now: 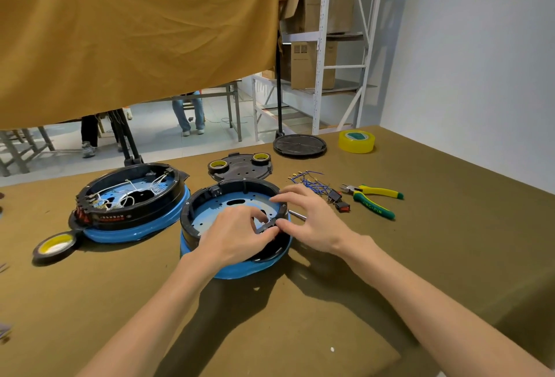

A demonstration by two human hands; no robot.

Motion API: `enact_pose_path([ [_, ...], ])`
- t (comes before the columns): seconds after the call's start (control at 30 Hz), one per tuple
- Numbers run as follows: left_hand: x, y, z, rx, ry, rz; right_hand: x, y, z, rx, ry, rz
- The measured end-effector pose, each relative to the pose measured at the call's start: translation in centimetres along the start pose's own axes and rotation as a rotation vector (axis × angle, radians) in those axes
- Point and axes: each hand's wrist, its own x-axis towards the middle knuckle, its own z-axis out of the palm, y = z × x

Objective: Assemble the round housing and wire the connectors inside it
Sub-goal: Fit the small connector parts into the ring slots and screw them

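A round black-and-blue housing (210,211) sits in the middle of the table, its blue floor bare of wires. My left hand (237,235) reaches inside it and pinches a small black part at the near right rim. My right hand (306,217) rests on the right rim, thumb and forefinger pinching the same black part from outside. A second housing (132,205) with white wires and red switches stands to the left. Blue wires with connectors (309,181) and loose rocker switches (339,201) lie to the right.
Yellow-green pliers (375,199) lie right of the switches. A black plate with two tape rolls (240,165), a round black lid (299,145) and a yellow tape roll (356,141) sit behind. Another tape roll (55,246) lies at the left. A metal rod (297,215) pokes out beside the housing.
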Motion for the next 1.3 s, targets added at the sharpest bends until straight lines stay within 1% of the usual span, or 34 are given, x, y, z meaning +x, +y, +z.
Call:
enact_pose_path([
  [0.1,-0.5,-0.5,-0.8,-0.043,-0.041,0.025,0.8,0.3,-1.2,-0.136,-0.163,-0.071],
  [0.23,-1.1,-0.7,-1.4,-0.055,-0.038,0.081,1.6,0.1,-1.5,-0.291,-0.278,-0.168],
  [0.3,-1.1,-0.9,-1.5,-0.052,-0.029,0.104,2.0,-0.2,-1.5,-0.286,-0.261,-0.221],
  [0.4,-1.0,-1.0,-1.7,-0.064,-0.006,0.123,2.0,-0.5,-1.3,-0.191,-0.215,-0.226],
  [0.47,-1.2,-1.0,-1.6,-0.068,0.001,0.133,1.8,-0.5,-1.1,-0.209,-0.202,-0.236],
  [0.67,-2.2,-1.5,-1.4,-0.075,0.039,0.172,2.3,-0.7,-1.4,-0.292,-0.246,-0.242],
  [0.83,-2.5,-1.4,-1.5,-0.035,0.036,0.203,2.3,-1.0,-1.2,-0.225,-0.249,-0.247],
  [0.93,-2.8,-1.3,-1.6,-0.019,-0.009,0.191,2.1,-1.1,-1.6,-0.248,-0.295,-0.243],
  [1.0,-3.2,-1.3,-1.8,-0.005,0.001,0.190,2.1,-1.1,-1.9,-0.288,-0.315,-0.251],
  [1.07,-3.8,-1.0,-1.9,0.046,0.044,0.189,2.2,-1.1,-2.2,-0.324,-0.311,-0.259],
  [1.17,-3.9,-0.7,-1.7,0.055,0.094,0.143,2.3,-1.3,-2.0,-0.352,-0.281,-0.280],
  [1.23,-3.4,-0.7,-1.7,0.059,0.081,0.103,2.2,-1.3,-1.8,-0.343,-0.251,-0.280],
  [1.3,-3.2,-1.0,-1.8,0.050,0.050,0.106,2.0,-1.5,-1.9,-0.380,-0.248,-0.274],
])
